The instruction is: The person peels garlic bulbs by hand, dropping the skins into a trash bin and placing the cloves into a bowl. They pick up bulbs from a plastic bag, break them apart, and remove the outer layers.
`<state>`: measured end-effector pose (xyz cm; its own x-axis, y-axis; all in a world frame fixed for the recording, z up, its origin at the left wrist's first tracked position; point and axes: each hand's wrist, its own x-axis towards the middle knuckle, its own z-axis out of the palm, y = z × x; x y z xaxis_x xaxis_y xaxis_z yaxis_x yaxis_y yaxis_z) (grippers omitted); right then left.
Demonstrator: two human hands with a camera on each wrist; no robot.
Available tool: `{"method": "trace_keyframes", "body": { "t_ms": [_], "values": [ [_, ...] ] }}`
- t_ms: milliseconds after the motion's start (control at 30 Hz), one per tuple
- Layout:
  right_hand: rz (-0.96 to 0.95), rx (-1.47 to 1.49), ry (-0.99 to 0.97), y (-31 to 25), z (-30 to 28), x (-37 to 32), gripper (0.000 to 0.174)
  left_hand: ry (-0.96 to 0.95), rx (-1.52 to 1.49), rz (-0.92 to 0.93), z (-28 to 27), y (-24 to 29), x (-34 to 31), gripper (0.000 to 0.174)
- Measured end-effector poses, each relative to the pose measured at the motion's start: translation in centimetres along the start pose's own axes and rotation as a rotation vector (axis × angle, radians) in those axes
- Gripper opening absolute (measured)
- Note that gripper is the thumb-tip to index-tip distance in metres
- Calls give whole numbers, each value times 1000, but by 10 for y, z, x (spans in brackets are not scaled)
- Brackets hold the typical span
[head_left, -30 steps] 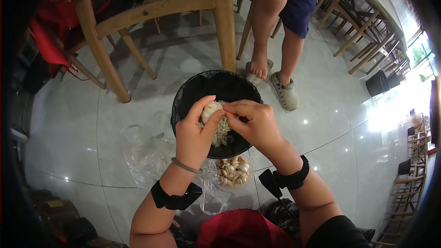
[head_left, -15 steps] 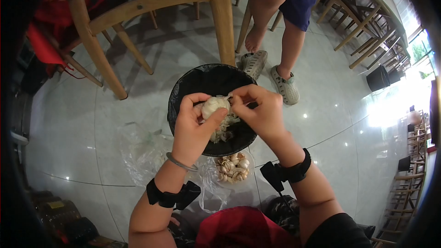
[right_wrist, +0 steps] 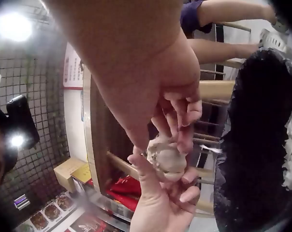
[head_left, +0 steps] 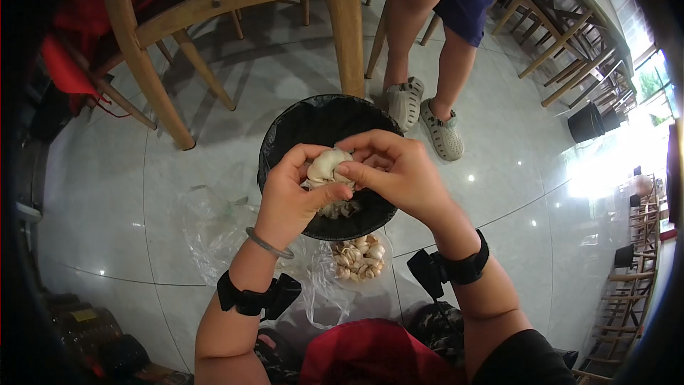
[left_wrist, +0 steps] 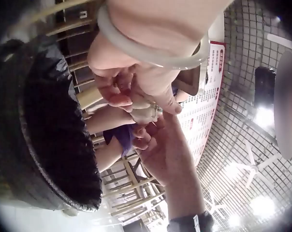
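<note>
A whitish garlic bulb (head_left: 326, 164) is held between both hands over a black-lined bin (head_left: 265, 157). The fingers and thumb of my left hand (head_left: 288, 189) grip it from the left and below. My right hand (head_left: 402, 171) pinches the bulb's right side with its thumb and fingertips. In the right wrist view the garlic bulb (right_wrist: 166, 158) shows its ridged cloves between the two hands. Pale garlic skins (head_left: 338, 209) lie in the bin beneath. Just in front of the bin, more garlic bulbs (head_left: 358, 257) fill a clear shallow container.
A crumpled clear plastic bag (head_left: 214, 232) lies on the tiled floor left of the garlic. Behind the bin stands a wooden chair (head_left: 345, 28). Another person's legs and grey clogs (head_left: 443, 132) are close by at the back right.
My right hand, out at the bulb's right edge pulling at its skin half a second ago, now lies over the bulb. The other person's bare foot has gone into its clog.
</note>
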<state>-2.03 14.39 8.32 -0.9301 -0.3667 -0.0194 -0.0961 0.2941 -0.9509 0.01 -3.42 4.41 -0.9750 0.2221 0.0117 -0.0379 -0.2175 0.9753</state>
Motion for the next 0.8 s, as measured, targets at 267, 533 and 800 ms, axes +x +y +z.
{"method": "trace_keyframes", "body": {
  "t_ms": [267, 533, 800],
  "values": [
    [2, 270, 0, 11, 0, 1, 28, 30, 29, -27, -2, 0, -1, 48],
    [-122, -190, 162, 8, 9, -2, 14, 63, 211, 112, -1, -14, -1, 47],
    [-206, -235, 275, 13, 5, 2, 13, -25, -32, -92, 3, 12, -2, 25]
  ]
}}
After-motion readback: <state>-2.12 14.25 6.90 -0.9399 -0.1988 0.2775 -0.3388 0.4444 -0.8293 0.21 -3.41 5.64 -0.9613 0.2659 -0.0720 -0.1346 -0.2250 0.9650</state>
